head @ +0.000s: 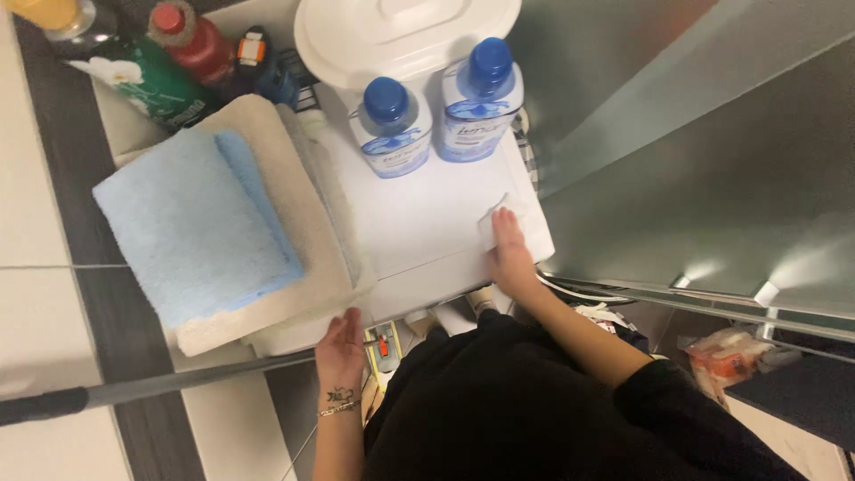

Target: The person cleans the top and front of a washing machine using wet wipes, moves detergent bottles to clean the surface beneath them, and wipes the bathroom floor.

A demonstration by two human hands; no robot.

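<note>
Pressing a folded white cloth (495,219) flat, the right hand (511,256) points away, fingers extended, its grip open.

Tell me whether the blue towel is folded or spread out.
Folded. The blue towel lies as a neat rectangle with a doubled layer along its right edge, stacked on a folded cream towel.

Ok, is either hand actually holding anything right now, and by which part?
Right hand presses a white cloth flat under its fingertips on the white top; no grip. Left hand holds nothing.
</note>
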